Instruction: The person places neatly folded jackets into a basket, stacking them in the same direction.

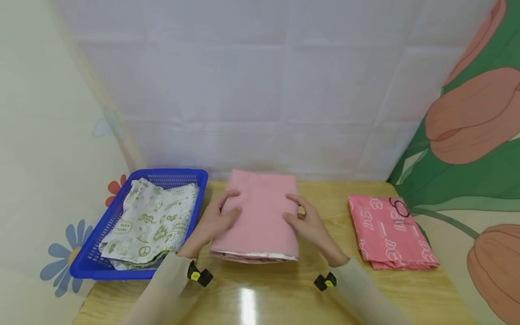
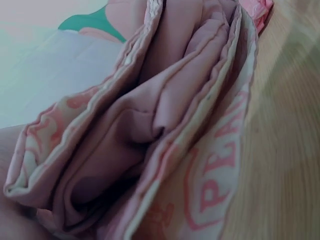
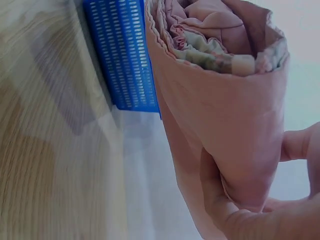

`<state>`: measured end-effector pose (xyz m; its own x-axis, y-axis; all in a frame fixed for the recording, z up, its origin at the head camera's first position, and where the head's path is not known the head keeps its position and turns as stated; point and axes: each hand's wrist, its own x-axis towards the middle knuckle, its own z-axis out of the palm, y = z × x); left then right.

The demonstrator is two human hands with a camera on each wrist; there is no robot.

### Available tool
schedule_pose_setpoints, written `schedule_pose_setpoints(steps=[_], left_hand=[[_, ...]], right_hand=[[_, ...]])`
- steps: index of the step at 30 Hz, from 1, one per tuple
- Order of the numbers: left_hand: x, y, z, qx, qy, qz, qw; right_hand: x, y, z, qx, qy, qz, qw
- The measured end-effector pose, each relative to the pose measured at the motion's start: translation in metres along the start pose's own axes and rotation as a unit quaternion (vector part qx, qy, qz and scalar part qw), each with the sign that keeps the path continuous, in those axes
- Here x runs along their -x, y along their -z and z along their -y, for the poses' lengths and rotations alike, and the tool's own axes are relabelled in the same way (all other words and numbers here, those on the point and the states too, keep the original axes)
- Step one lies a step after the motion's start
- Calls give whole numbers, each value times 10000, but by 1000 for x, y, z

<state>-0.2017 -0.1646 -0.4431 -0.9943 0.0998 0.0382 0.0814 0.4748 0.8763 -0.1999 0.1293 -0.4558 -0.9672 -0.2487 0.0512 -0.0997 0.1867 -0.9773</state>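
Note:
A folded pink cloth [image 1: 260, 216] is held up in front of me between both hands. My left hand [image 1: 212, 223] grips its left side, and my right hand [image 1: 308, 223] grips the right side, with thumbs and index fingers showing on the near face. In the left wrist view the loose layers of the pink cloth [image 2: 175, 95] gape at one end, showing a whitish side with pink print and lettering. Fingers [image 3: 212, 192] wrap its folded edge in the right wrist view. My left hand is mostly hidden in its own wrist view.
A blue plastic basket [image 1: 87, 266] stands on the left, with a white cloth with green print [image 1: 156, 221] folded inside. On the right of the wooden table [image 1: 248, 293] lies a folded pink cloth with white print [image 1: 390, 234]. A white sheet [image 1: 260, 90] hangs behind.

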Motion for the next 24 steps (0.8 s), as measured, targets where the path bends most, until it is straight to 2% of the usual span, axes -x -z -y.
schedule_pose_setpoints(steps=[4, 12, 17, 24], left_hand=[[1, 10, 2, -19, 35, -82, 10000], [4, 26, 7, 7, -205, -212, 9996], [4, 40, 12, 85, -300, -140, 9994], [9, 63, 10, -149, -336, -133, 9992]], right_hand=[[-4, -7, 3, -168, 24, 103, 9998], [-12, -21, 8, -318, 48, 202, 9993], [-18, -30, 14, -373, 136, 280, 9988], [-26, -44, 24, -412, 196, 466, 9979]])
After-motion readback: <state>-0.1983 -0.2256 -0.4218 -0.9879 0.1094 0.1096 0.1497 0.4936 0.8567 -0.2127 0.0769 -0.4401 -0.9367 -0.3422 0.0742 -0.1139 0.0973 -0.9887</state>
